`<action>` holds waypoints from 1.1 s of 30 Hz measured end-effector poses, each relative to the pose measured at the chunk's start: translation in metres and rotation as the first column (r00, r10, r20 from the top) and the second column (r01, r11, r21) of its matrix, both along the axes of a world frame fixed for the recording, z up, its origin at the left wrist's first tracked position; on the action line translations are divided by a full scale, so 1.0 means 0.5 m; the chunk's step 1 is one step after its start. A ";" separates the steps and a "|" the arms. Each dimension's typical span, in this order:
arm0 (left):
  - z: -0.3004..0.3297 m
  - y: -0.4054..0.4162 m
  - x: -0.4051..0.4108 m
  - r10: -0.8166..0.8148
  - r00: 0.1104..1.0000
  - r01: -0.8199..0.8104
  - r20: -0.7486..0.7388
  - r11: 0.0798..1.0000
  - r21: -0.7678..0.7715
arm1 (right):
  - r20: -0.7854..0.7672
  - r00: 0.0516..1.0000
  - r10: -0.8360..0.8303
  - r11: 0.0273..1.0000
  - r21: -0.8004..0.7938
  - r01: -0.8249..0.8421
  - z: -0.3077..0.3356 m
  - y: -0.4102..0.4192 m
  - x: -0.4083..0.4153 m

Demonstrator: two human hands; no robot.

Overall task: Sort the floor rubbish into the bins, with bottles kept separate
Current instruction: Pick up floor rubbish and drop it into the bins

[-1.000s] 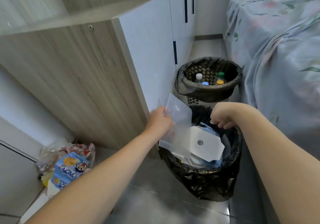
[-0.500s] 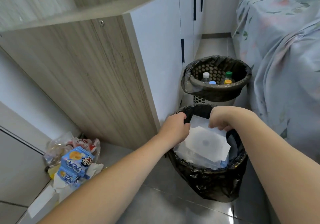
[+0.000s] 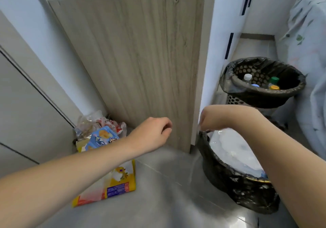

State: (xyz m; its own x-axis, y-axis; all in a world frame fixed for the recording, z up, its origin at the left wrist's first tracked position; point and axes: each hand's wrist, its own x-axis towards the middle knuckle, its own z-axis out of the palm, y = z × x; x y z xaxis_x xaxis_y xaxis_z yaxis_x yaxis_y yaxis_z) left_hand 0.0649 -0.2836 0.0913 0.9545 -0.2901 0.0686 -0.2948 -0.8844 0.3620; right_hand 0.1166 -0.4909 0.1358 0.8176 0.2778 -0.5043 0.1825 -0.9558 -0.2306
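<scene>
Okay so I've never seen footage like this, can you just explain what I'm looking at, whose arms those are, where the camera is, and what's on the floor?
No machine here: a person wears a camera on the head, looking down at their own hands. The left hand hangs loosely curled and holds nothing, above a heap of wrappers and a yellow packet on the floor. The right hand is at the rim of the near bin, which holds paper and plastic; whether it grips the liner is hard to tell. The far bin holds only bottles, their caps showing.

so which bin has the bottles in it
The far bin beside the white cabinet: bottle caps show inside it. The near bin holds clear plastic.
</scene>
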 end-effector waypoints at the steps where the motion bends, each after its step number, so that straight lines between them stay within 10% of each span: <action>1: -0.021 0.041 -0.003 0.055 0.998 -0.055 -0.009 0.998 0.006 | 0.009 0.999 0.044 0.999 -0.006 -0.044 -0.009 0.034 -0.005; 15: -0.358 0.520 -0.198 0.626 0.772 -0.636 -0.111 0.754 -0.165 | -0.169 0.951 0.260 0.960 0.150 -0.236 -0.271 0.542 -0.129; 20: -0.454 0.677 -0.242 0.814 0.573 -0.816 -0.094 0.556 -0.157 | -0.303 0.943 0.136 0.971 0.232 -0.066 -0.373 0.647 -0.163; 33: -0.611 0.706 -0.232 0.832 0.555 -0.808 -0.019 0.544 0.226 | -0.465 0.768 -0.440 0.772 0.240 0.588 -0.501 0.769 -0.194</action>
